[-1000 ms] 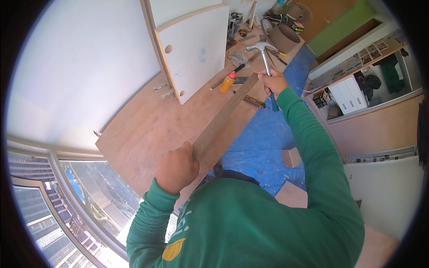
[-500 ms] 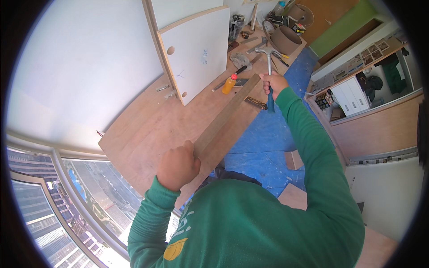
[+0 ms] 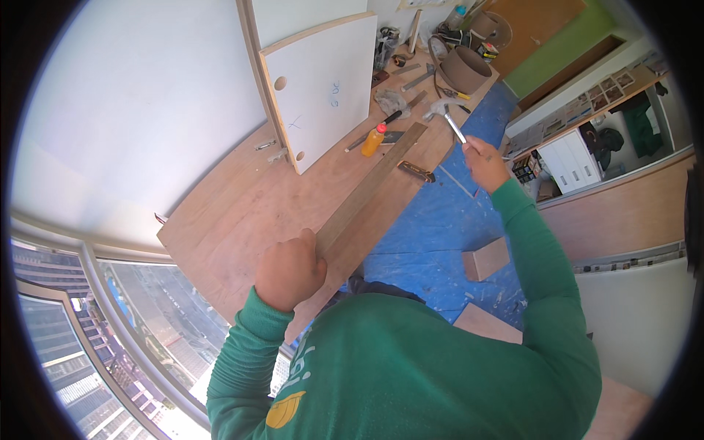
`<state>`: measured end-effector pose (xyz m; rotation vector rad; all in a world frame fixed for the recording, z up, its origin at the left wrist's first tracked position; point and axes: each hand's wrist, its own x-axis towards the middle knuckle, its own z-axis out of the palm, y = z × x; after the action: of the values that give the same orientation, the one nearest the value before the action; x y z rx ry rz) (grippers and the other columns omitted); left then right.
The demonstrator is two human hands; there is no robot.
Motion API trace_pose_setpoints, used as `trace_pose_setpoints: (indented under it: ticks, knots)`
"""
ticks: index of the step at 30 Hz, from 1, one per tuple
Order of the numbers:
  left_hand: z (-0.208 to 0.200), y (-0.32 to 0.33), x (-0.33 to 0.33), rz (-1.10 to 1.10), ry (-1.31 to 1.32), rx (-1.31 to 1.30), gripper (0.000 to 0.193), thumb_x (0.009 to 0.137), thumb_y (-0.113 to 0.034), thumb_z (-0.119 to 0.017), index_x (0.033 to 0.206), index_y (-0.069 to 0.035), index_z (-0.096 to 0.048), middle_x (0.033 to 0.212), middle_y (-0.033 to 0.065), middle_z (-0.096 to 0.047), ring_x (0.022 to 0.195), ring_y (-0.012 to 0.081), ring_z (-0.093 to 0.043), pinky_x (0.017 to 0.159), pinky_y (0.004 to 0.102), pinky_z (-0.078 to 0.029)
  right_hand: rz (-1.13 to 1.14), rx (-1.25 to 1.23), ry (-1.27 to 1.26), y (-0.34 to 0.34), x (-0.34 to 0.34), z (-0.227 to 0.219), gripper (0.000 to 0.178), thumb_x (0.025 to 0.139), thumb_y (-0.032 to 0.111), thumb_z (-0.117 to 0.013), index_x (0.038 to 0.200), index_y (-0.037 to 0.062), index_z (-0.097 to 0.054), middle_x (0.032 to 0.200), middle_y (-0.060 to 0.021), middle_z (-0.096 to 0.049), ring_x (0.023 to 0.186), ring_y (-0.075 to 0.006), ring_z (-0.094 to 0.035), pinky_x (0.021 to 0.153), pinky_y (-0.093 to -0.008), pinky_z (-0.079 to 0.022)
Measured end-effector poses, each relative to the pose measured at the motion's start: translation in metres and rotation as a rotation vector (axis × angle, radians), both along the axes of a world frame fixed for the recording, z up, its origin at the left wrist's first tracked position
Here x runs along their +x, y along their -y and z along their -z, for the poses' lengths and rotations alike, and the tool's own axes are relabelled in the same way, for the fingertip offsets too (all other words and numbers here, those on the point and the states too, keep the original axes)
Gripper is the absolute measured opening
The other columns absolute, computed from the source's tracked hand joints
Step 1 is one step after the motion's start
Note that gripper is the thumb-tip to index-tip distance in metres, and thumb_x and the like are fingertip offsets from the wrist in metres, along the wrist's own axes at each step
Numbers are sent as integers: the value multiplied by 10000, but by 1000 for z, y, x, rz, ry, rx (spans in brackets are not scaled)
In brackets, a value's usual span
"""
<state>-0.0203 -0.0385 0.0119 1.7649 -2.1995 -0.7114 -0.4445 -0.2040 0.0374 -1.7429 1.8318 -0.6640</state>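
With its fingers wrapped round the near end of a long wooden strip (image 3: 372,183), my left hand (image 3: 290,270) keeps it on the plywood table (image 3: 235,213). The strip runs away from me toward the upper right. My right hand (image 3: 485,163) grips a claw hammer (image 3: 452,126) by the handle, its metal head raised at the table's far right side. Beside the strip, close to the table edge, lies a dark tool with orange marks (image 3: 416,171). A bottle of yellow-orange glue (image 3: 374,139) with a red cap stands left of the strip's far end.
A white panel with round holes (image 3: 323,95) leans on the wall at left. Hand tools and a brown curved ring (image 3: 466,67) crowd the table's far end. Blue sheeting (image 3: 418,242) covers the floor, with a wooden block (image 3: 487,259) on it. Windows (image 3: 158,308) are at lower left.
My right hand has moved right and nearer with the hammer, which now tilts, its head away from the strip's far end. The left hand and strip stay almost in place.
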Motion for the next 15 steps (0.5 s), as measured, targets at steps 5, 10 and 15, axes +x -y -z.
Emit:
trace_pose_setpoints:
  ticks: [5, 10, 15]
  knots:
    - [3, 0, 2, 7, -15, -11, 241, 833, -187, -691, 914, -4, -557, 711, 241, -661, 691, 467, -669, 651, 569, -534, -70, -54, -96, 4, 9, -6, 288, 1064, 218, -581, 1189, -22, -680, 871, -193, -664, 822, -301, -654, 775, -414, -512]
    - [2, 0, 2, 3, -8, -9, 240, 833, -188, -689, 920, -7, -558, 712, 242, -660, 692, 468, -667, 651, 572, -532, -183, -189, -239, 7, 23, -3, 272, 1074, 219, -572, 1166, -19, -668, 887, -193, -647, 825, -312, -646, 771, -413, -510]
    - [4, -1, 4, 24, -5, -78, 212, 828, -176, -656, 895, -4, -554, 684, 214, -664, 637, 438, -677, 595, 548, -546, -203, -225, -281, 17, 26, -9, 253, 1099, 227, -550, 1154, 10, -668, 722, -64, -551, 685, -177, -560, 659, -358, -481]
